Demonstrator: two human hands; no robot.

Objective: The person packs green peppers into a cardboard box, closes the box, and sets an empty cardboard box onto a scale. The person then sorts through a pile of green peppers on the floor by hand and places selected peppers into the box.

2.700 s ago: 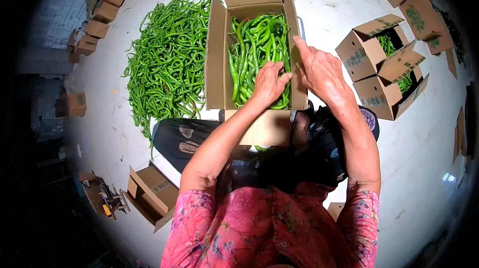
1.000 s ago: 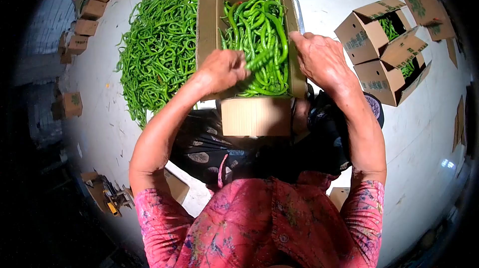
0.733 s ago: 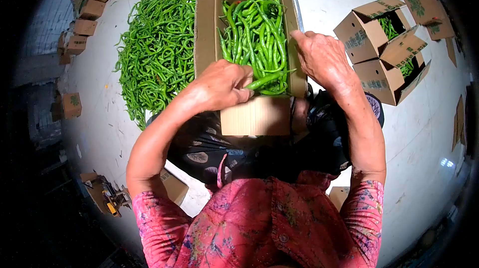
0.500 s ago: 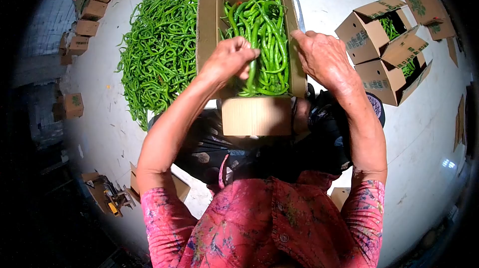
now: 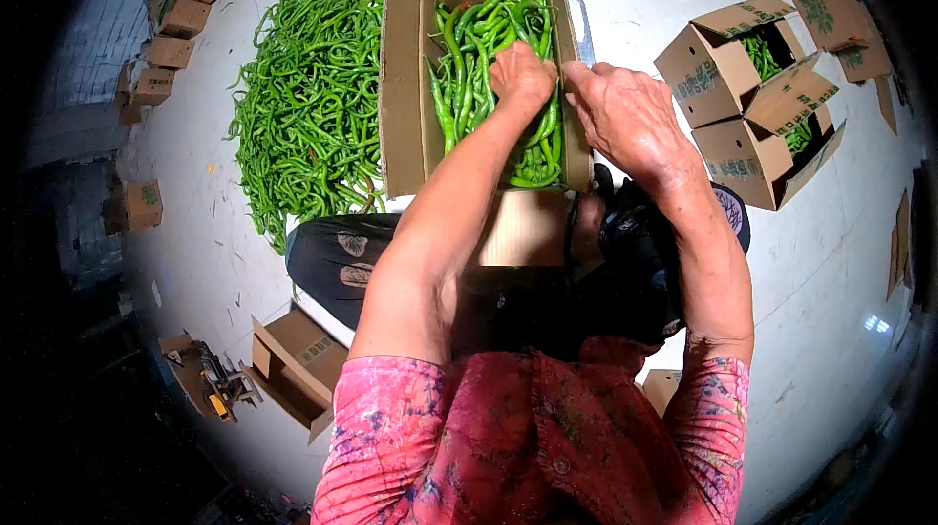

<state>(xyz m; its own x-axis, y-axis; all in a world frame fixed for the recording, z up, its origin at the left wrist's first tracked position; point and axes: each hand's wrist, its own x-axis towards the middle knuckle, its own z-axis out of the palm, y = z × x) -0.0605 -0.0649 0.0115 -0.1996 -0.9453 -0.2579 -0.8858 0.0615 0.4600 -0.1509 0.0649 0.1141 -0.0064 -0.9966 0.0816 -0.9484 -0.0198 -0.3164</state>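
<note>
Left: loose green pepper pile (image 5: 311, 115) on the floor (image 5: 811, 281). Centre: open carton (image 5: 401, 85), peppers (image 5: 477, 81) inside, mostly lengthwise. Judged light, smooth, somewhat slippery; firm, may snap if bent. Hold mid-length, few at once. Left hand (image 5: 524, 74) on these, fingertips hidden; grip cannot be told. Right hand (image 5: 625, 120) at carton's right flap (image 5: 578, 162), fingers curled; pinching or merely resting, unclear.

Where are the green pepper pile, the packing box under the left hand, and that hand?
Green pepper pile (image 5: 308, 95): head view, middle of the heap.
Packing box (image 5: 402, 85): head view, its left side flap.
Left hand (image 5: 525, 74): head view, back of the hand.
</note>
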